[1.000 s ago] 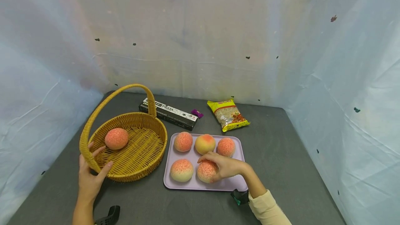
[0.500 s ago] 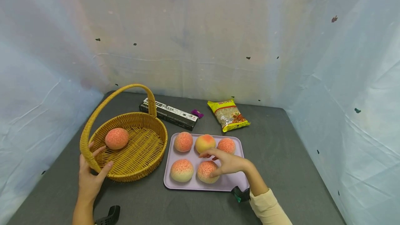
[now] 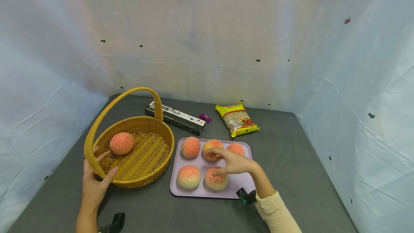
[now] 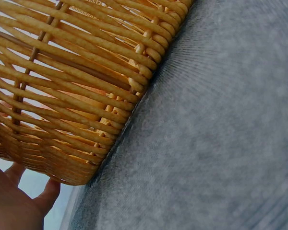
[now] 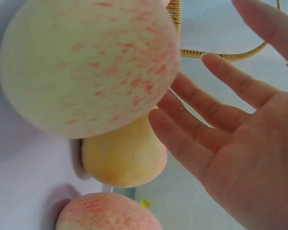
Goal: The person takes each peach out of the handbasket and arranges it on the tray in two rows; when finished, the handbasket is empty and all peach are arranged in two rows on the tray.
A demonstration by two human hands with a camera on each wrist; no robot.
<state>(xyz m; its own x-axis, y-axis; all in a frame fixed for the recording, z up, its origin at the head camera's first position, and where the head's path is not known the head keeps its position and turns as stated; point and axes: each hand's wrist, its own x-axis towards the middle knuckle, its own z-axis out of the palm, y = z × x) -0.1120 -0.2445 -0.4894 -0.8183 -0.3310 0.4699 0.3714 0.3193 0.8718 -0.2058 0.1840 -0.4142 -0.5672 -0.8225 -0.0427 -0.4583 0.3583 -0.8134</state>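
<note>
At the left of the head view, my left hand (image 3: 93, 186) grips the near-left rim of a round wicker basket (image 3: 161, 172) beside the foot of its arched handle. One pinkish-red peach (image 3: 122, 143) lies inside. Several peaches sit on a lilac tray (image 3: 239, 182). Above them hovers my right hand (image 3: 237, 163), its fingers loosely bent and holding nothing. Below its thumb is the front-middle speckled peach (image 3: 216, 181); its fingertips overlap the yellow peach (image 3: 211, 146) behind. In the right wrist view, the palm faces a pale speckled peach (image 5: 86, 72), and the fingers are spread.
A black pasta box (image 3: 181, 119) lies behind the tray, partly behind the basket handle. Near it are a small purple wrapped sweet (image 3: 205, 118) and a yellow food packet (image 3: 237, 119). Pale cloth walls (image 3: 210, 46) enclose the dark grey table (image 3: 284, 146).
My right hand has lifted off the front-middle peach and moved back toward the yellow one, its fingers loosening. That peach stays on the tray. The left hand keeps its place on the basket.
</note>
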